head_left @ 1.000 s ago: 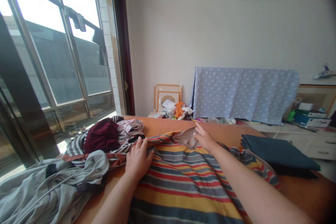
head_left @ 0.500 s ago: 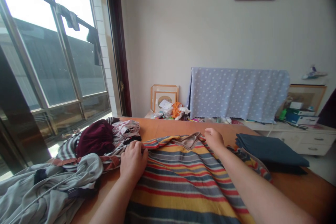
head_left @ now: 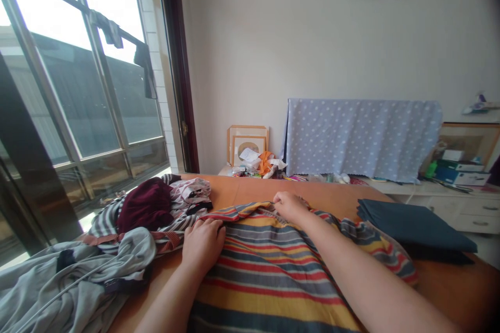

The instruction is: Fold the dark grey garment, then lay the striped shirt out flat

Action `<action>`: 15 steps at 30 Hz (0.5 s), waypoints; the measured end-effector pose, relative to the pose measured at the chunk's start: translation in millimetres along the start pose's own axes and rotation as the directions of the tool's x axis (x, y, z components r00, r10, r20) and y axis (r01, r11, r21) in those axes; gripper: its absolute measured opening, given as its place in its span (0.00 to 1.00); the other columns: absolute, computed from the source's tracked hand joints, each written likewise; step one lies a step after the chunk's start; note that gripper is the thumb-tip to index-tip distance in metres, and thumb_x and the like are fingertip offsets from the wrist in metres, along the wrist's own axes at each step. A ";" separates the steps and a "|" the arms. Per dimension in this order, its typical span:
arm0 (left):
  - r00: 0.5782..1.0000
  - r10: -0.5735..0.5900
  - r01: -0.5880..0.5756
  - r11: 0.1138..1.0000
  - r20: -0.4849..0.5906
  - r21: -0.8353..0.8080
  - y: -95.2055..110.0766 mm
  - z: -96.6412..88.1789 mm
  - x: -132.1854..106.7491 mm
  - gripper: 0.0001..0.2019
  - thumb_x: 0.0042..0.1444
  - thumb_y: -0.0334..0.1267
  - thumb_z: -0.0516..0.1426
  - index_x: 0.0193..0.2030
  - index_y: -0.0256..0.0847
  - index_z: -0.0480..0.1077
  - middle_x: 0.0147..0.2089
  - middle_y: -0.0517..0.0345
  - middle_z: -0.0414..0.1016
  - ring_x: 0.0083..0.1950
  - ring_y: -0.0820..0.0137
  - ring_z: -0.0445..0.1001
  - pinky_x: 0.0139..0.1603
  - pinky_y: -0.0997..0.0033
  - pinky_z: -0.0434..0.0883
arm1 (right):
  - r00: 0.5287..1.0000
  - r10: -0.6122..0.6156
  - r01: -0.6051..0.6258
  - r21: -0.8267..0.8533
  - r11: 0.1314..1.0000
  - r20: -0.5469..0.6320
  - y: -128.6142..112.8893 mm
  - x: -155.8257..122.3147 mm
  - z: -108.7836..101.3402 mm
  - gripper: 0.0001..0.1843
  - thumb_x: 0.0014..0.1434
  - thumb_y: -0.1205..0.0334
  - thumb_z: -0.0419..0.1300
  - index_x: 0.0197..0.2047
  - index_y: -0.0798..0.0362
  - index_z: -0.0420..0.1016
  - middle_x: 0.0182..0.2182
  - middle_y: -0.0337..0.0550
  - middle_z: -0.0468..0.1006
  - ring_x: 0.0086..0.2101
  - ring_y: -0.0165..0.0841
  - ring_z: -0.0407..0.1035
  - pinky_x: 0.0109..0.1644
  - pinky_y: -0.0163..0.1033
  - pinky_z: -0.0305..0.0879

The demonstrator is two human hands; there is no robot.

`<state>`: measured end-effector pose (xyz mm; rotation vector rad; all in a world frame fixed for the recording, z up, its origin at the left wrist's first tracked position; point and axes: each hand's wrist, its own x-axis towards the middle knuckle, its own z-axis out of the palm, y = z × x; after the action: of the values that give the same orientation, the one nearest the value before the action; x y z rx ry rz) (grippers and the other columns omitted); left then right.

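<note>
A shirt (head_left: 269,270) with yellow, red, grey and dark stripes lies spread in front of me, its V-shaped neckline at the far side. My left hand (head_left: 203,243) is closed at the shirt's left edge, near the shoulder, with curled fingers. At the neckline, my right hand (head_left: 291,207) is closed on the fabric and hides part of the collar. One sleeve (head_left: 386,250) stretches out to the right, partly behind my right forearm.
Left of the shirt lie a heap with a maroon garment (head_left: 146,203) and a light grey garment (head_left: 78,286). Folded dark blue cloth (head_left: 416,223) rests on the brown table (head_left: 336,190) at right. Behind stand a polka-dot cover (head_left: 359,138) and picture frames (head_left: 248,132).
My right hand has moved left across the neckline, from its right side, and the collar is now partly covered. My left hand stays at the shirt's left edge. The view has shifted slightly.
</note>
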<state>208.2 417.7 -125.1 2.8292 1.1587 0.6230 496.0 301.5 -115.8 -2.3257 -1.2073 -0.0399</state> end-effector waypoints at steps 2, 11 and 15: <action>1.000 -0.022 0.022 1.000 -0.015 0.017 -3.4 4.1 0.4 0.20 0.64 0.48 0.49 0.58 0.51 0.72 0.64 0.55 0.71 0.62 0.54 0.66 0.56 0.51 0.63 | 0.999 -0.019 0.021 -0.047 0.999 0.044 -11.1 1.5 7.2 0.08 0.53 0.65 0.62 0.37 0.46 0.77 0.37 0.41 0.82 0.39 0.38 0.73 0.39 0.36 0.59; 0.998 -0.057 0.056 0.998 0.009 0.029 -8.9 12.0 1.8 0.28 0.63 0.49 0.51 0.69 0.51 0.60 0.76 0.55 0.49 0.72 0.51 0.53 0.64 0.43 0.57 | 0.999 0.026 -0.024 -0.044 0.999 0.037 -24.3 12.5 38.0 0.15 0.56 0.59 0.62 0.47 0.49 0.72 0.39 0.51 0.81 0.42 0.45 0.74 0.45 0.43 0.62; 0.999 -0.051 0.050 0.998 0.018 0.029 -7.3 13.3 1.2 0.28 0.63 0.49 0.51 0.70 0.52 0.59 0.77 0.55 0.46 0.74 0.52 0.49 0.66 0.43 0.55 | 0.998 0.056 -0.057 0.102 0.993 0.013 -20.5 21.6 48.5 0.08 0.59 0.58 0.58 0.39 0.50 0.75 0.37 0.48 0.81 0.41 0.41 0.74 0.45 0.42 0.64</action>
<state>209.0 425.5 -138.1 2.8127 1.2420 0.5812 483.3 349.5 -143.6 -2.2724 -1.1208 0.0522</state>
